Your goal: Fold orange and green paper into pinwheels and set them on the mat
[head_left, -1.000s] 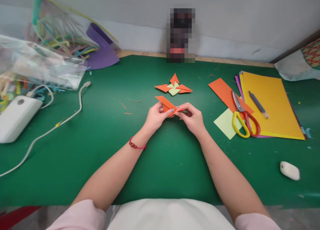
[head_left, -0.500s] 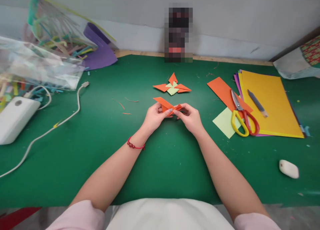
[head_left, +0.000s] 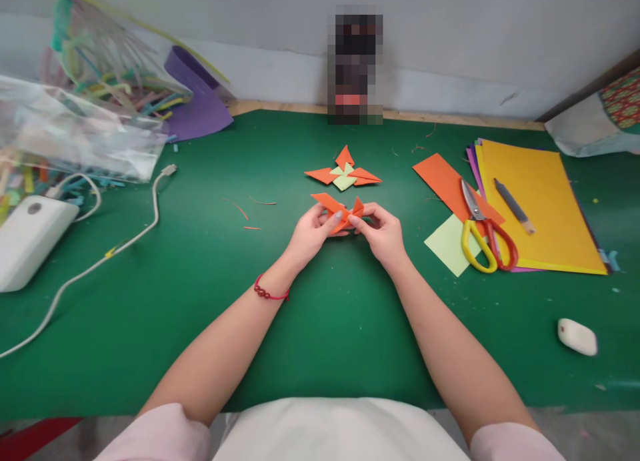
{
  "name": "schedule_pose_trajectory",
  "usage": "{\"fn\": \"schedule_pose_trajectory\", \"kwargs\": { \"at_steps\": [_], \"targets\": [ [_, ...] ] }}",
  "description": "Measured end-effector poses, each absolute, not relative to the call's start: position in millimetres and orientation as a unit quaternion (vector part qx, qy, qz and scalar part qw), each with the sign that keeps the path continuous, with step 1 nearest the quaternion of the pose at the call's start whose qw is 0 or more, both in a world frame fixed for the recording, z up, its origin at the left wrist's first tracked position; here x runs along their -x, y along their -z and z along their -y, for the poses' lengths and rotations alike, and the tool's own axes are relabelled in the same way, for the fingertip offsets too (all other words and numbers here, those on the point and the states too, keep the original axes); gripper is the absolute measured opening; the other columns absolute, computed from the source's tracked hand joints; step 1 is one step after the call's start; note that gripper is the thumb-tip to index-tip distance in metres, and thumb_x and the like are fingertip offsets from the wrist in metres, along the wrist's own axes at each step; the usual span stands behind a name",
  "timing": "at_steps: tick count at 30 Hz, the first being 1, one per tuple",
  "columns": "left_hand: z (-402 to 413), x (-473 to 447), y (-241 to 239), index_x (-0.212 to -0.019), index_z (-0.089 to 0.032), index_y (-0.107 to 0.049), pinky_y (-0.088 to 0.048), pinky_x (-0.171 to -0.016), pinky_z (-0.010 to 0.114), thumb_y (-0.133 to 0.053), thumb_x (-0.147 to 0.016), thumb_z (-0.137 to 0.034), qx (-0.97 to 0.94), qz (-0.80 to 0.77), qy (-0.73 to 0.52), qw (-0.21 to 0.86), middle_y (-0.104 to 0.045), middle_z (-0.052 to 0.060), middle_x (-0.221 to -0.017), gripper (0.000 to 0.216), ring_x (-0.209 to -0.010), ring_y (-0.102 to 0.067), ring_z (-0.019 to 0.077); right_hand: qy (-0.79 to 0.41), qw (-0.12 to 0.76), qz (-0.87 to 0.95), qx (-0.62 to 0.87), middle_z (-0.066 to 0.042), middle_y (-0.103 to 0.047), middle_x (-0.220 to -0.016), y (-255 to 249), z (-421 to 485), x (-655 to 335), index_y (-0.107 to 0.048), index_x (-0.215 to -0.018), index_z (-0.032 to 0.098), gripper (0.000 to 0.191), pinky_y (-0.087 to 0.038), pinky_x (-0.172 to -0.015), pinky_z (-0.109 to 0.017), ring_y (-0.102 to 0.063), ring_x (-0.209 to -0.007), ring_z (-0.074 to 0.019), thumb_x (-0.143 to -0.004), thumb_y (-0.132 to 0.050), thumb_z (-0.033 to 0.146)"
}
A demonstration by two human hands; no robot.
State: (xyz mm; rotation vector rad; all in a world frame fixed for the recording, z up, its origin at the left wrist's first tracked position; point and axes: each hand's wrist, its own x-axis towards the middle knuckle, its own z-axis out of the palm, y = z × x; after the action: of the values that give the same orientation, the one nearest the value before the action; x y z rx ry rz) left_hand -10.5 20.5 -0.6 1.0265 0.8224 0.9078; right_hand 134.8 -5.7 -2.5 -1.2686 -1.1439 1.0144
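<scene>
Your left hand (head_left: pixel 310 234) and right hand (head_left: pixel 384 231) pinch folded paper (head_left: pixel 330 204) between fingers (head_left: pixel 374 209). Hold left thumb (head_left: pixel 333 223) firm; align flap (head_left: pixel 359 206) at right thumb (head_left: pixel 359 223) before creasing. Star (head_left: pixel 343 178) lies beyond fingers.

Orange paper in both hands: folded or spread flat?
Folded: the paper narrows toward the right hand, where a pointed flap angles up beside the thumb.
</scene>
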Motion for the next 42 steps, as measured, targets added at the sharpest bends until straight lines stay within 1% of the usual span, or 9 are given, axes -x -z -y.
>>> {"fn": "schedule_pose_trajectory", "kwargs": {
  "at_steps": [3,6,10,14,20,26,30,42],
  "targets": [
    [-20.2,9.8,0.7,-0.098,-0.014,-0.055,-0.057,-0.075,0.033,-0.073,-0.066,-0.046,-0.461,-0.364,-0.393,0.707,-0.068,0.011,-0.103,0.049,-0.091,-0.067,0.0230,-0.411,0.566,0.479,0.531,-0.001,-0.063,-0.079,5.8,4.5,-135.7,-0.062,-0.068,0.020,0.025,-0.050,-0.056,-0.026,-0.060,-0.073,-0.0145,-0.067,-0.073,0.042],
    [-19.0,9.3,1.6,-0.097,-0.013,-0.055,-0.056,-0.074,0.032,-0.075,-0.064,-0.043,-0.472,-0.364,-0.372,0.711,-0.068,0.012,-0.102,0.049,-0.090,-0.068,0.0227,-0.407,0.582,0.456,0.536,0.000,-0.062,-0.074,7.3,2.9,-136.0,-0.059,-0.066,0.020,0.029,-0.051,-0.057,-0.027,-0.059,-0.070,-0.0143,-0.064,-0.074,0.045],
    [-17.9,9.2,2.1,-0.096,-0.012,-0.057,-0.056,-0.073,0.031,-0.073,-0.068,-0.042,-0.484,-0.367,-0.362,0.707,-0.070,0.013,-0.098,0.044,-0.088,-0.069,0.0218,-0.409,0.576,0.452,0.544,0.001,-0.060,-0.069,5.8,1.7,-136.0,-0.056,-0.064,0.020,0.034,-0.051,-0.061,-0.029,-0.058,-0.067,-0.0143,-0.062,-0.074,0.050],
    [-17.6,9.0,1.9,-0.093,-0.013,-0.056,-0.057,-0.072,0.030,-0.070,-0.070,-0.043,-0.486,-0.372,-0.361,0.704,-0.071,0.012,-0.095,0.041,-0.087,-0.069,0.0213,-0.407,0.563,0.461,0.553,0.001,-0.060,-0.068,4.5,2.1,-135.5,-0.056,-0.064,0.021,0.037,-0.051,-0.063,-0.030,-0.058,-0.067,-0.0148,-0.062,-0.072,0.054],
    [-16.7,6.7,3.3,-0.087,-0.013,-0.055,-0.057,-0.069,0.029,-0.068,-0.072,-0.044,-0.484,-0.389,-0.363,0.695,-0.072,0.010,-0.088,0.037,-0.083,-0.070,0.0200,-0.408,0.558,0.458,0.558,0.000,-0.060,-0.069,5.2,2.7,-134.6,-0.054,-0.065,0.021,0.038,-0.050,-0.065,-0.030,-0.057,-0.067,-0.0149,-0.064,-0.070,0.055],
    [-16.3,5.0,4.1,-0.083,-0.014,-0.053,-0.057,-0.067,0.029,-0.067,-0.073,-0.044,-0.480,-0.396,-0.363,0.694,-0.072,0.010,-0.085,0.035,-0.081,-0.070,0.0204,-0.418,0.561,0.447,0.557,0.001,-0.060,-0.067,4.5,3.3,-133.6,-0.053,-0.065,0.021,0.039,-0.050,-0.064,-0.030,-0.057,-0.066,-0.0147,-0.063,-0.070,0.056],
    [-16.2,4.4,4.0,-0.080,-0.014,-0.052,-0.058,-0.066,0.029,-0.065,-0.075,-0.045,-0.479,-0.398,-0.364,0.693,-0.072,0.009,-0.082,0.034,-0.080,-0.071,0.0206,-0.421,0.548,0.455,0.561,0.001,-0.061,-0.069,4.0,4.1,-133.3,-0.053,-0.068,0.021,0.039,-0.050,-0.065,-0.030,-0.058,-0.067,-0.0151,-0.065,-0.068,0.058],
    [-16.0,3.6,5.6,-0.081,-0.015,-0.052,-0.058,-0.065,0.030,-0.062,-0.076,-0.049,-0.487,-0.399,-0.372,0.682,-0.072,0.009,-0.078,0.036,-0.075,-0.071,0.0207,-0.419,0.535,0.466,0.566,0.001,-0.058,-0.068,5.7,4.2,-132.2,-0.050,-0.069,0.022,0.043,-0.047,-0.059,-0.028,-0.054,-0.063,-0.0137,-0.066,-0.064,0.063]
  ]
}}
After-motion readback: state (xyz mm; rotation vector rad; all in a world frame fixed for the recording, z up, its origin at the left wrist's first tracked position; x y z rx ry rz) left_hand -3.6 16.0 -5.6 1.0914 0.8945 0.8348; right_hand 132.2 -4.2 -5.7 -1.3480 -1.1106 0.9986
